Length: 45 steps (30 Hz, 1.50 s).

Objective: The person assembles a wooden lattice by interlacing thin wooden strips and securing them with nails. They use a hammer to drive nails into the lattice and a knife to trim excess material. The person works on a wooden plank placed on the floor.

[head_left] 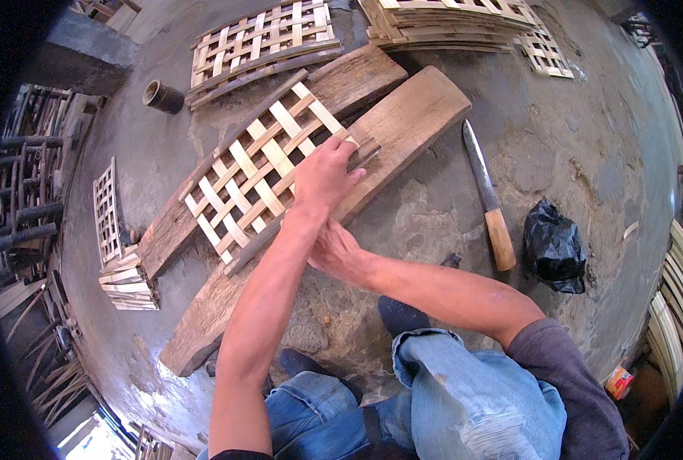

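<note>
A bamboo lattice panel [276, 153] woven from pale flat strips, with darker rails along two sides, lies slanted across two thick wooden beams [414, 115]. My left hand [324, 176] is closed around the panel's near rail, close to its right end; the thumb shows on the near side. Crossing beneath my left wrist, my right hand [337, 249] is at the same rail. Its fingers are hidden behind my left forearm. To the right, a large knife [481, 169] with a wooden handle rests on the floor, apart from both hands.
Another lattice panel [261, 46] lies beyond the beams, with a stack of panels [445, 31] to its right. A black plastic bag [554, 247] sits right of the knife. At left are a short dark cylinder [163, 96], a small panel [106, 215] and cut strips [129, 282].
</note>
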Tool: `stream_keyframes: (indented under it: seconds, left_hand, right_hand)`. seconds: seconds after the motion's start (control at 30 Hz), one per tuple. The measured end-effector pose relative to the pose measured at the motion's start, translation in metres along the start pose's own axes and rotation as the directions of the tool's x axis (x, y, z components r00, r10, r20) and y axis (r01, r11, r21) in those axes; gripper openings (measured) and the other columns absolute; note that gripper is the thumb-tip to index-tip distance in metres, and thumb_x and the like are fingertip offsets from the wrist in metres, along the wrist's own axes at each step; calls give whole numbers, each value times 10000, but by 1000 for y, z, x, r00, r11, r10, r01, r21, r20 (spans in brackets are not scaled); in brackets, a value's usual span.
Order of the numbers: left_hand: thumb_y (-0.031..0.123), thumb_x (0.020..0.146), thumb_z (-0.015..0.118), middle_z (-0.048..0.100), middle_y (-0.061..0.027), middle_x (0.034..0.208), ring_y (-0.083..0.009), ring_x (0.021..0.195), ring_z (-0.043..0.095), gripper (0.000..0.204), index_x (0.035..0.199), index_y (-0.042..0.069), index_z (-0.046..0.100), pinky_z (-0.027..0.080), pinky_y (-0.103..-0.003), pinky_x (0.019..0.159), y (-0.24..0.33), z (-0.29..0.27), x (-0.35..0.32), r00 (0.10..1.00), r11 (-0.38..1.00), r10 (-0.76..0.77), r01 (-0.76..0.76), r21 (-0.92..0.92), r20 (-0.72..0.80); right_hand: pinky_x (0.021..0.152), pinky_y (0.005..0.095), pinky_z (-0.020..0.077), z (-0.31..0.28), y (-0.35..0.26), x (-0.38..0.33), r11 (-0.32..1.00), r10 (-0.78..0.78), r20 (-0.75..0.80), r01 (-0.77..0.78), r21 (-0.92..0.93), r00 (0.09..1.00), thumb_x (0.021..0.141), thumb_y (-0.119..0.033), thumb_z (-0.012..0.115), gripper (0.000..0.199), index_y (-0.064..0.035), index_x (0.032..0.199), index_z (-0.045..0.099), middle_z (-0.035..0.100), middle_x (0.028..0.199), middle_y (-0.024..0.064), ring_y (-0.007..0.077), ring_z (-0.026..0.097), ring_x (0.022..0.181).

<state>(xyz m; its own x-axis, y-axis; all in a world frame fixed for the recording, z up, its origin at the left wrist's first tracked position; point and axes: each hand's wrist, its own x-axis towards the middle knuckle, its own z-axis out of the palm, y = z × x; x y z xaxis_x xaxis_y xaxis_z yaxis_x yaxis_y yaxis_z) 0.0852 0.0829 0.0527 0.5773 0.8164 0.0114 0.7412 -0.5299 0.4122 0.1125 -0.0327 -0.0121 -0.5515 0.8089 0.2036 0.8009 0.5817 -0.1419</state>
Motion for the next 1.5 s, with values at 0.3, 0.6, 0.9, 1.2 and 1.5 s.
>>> stream_keyframes:
  seconds: [0.3,0.6,0.9,1.2,1.5]
  left_hand:
    - [234,753,755,635,-81,999,-314,885,671,304,1000,97,643,565,-422,735,6,9,7,999,996,-15,17,88,-30]
    - [194,757,753,623,-83,994,-313,902,665,300,1000,90,612,565,-429,723,10,9,7,1000,995,7,-5,96,-22]
    - [194,749,759,624,-86,976,-307,899,667,301,983,81,607,566,-424,716,8,11,6,999,992,12,-6,128,-51]
    - [243,773,740,627,-83,981,-300,903,668,298,984,81,607,568,-424,704,19,14,12,999,996,-27,30,87,-40]
    - [220,762,749,632,-74,947,-280,897,670,273,950,80,609,569,-411,701,13,16,11,997,994,-6,15,110,-82]
  right_hand:
    - [1113,471,321,32,-6,-1,999,23,-23,-22,47,999,921,-201,499,627,37,1457,277,369,1439,226,345,379,1351]
    - [971,424,415,33,-4,1,998,52,-184,-44,47,982,922,-174,499,519,62,1356,338,474,1178,187,300,496,1119]
    - [1003,429,348,23,-2,9,986,62,-77,-48,162,995,947,-197,462,477,22,1354,347,413,1253,192,316,416,1181]
    - [1212,472,136,43,0,-1,859,120,290,-245,449,950,942,-290,449,648,-68,1512,235,244,1558,185,342,212,1463]
    - [1177,465,230,4,-1,5,992,77,28,-80,97,997,944,-251,450,583,25,1431,289,332,1469,216,345,300,1414]
